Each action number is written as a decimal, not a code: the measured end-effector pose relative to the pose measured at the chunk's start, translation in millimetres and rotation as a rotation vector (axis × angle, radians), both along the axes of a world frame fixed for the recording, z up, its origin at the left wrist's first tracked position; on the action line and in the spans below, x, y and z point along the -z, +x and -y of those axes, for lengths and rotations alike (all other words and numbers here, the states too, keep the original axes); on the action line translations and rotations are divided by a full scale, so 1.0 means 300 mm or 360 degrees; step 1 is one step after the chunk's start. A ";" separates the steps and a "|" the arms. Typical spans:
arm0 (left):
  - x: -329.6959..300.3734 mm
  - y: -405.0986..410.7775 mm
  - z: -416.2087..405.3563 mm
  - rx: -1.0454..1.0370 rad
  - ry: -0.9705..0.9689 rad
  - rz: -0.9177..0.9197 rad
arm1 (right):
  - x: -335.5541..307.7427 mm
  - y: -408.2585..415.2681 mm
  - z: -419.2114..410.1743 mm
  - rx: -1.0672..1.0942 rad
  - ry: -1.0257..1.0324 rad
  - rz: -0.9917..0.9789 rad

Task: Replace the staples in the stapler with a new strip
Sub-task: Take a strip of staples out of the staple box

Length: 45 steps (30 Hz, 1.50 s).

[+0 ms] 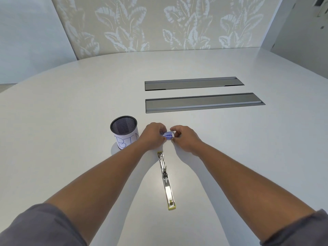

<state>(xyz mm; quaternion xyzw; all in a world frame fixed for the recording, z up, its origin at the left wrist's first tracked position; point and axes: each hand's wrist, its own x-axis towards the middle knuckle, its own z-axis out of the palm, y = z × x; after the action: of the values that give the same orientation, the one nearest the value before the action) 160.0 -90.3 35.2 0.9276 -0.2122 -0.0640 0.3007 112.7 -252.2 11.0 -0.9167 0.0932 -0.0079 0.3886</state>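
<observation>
A stapler (166, 180) lies unfolded flat on the white table, its metal rails facing up and a yellow-green end nearest me. Beyond its far tip, a small blue and white staple box (168, 136) is pinched between both hands. My left hand (153, 135) grips the box's left end with fingers and thumb. My right hand (184, 138) holds its right end. Whether the box is open is hidden by my fingers. No loose staple strip is visible.
A black mesh cup (124, 132) wrapped in paper marked "BIN" stands just left of my left hand. Two long grey cable hatches (204, 102) are set into the table (71, 121) further back. A leaf-patterned wall panel rises behind the table.
</observation>
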 end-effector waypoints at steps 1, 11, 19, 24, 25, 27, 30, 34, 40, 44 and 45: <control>-0.001 -0.001 -0.002 0.0011 0.0004 -0.0006 | 0.000 0.000 0.000 -0.0002 -0.0006 0.0004; 0.002 -0.016 -0.008 0.0054 0.0038 0.0008 | -0.005 -0.011 0.005 -0.0008 0.0033 0.0015; 0.004 -0.015 -0.011 -0.0004 0.0014 -0.0035 | -0.009 -0.024 0.015 0.0003 0.0084 -0.0009; 0.006 -0.014 -0.011 -0.0020 -0.0019 -0.0057 | -0.011 -0.025 0.022 0.0116 0.0490 -0.0055; 0.009 -0.014 -0.012 -0.0028 -0.0029 -0.0056 | -0.010 -0.025 0.022 0.0132 0.0543 -0.0050; 0.013 -0.015 -0.013 -0.0040 -0.0043 -0.0053 | -0.007 -0.023 0.020 0.0174 0.0579 -0.0031; 0.018 -0.015 -0.014 -0.0046 -0.0048 -0.0046 | -0.005 -0.021 0.018 0.0261 0.0635 -0.0027; 0.020 -0.015 -0.014 -0.0052 -0.0065 -0.0059 | -0.010 -0.027 0.018 0.0326 0.0698 -0.0011; 0.018 -0.018 -0.013 -0.0058 -0.0071 -0.0063 | -0.029 -0.016 0.016 0.0324 0.0668 -0.0042; 0.013 -0.020 -0.013 -0.0060 -0.0068 -0.0081 | -0.045 -0.010 0.019 0.0189 0.0511 -0.0062; 0.012 -0.022 -0.012 -0.0060 -0.0067 -0.0082 | -0.047 -0.009 0.020 0.0170 0.0473 -0.0063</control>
<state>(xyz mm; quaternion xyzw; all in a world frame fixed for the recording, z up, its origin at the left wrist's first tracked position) 153.5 -86.6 31.7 0.9230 -0.1881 -0.0777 0.3267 109.9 -258.3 25.2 -0.8428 0.1495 0.0033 0.5170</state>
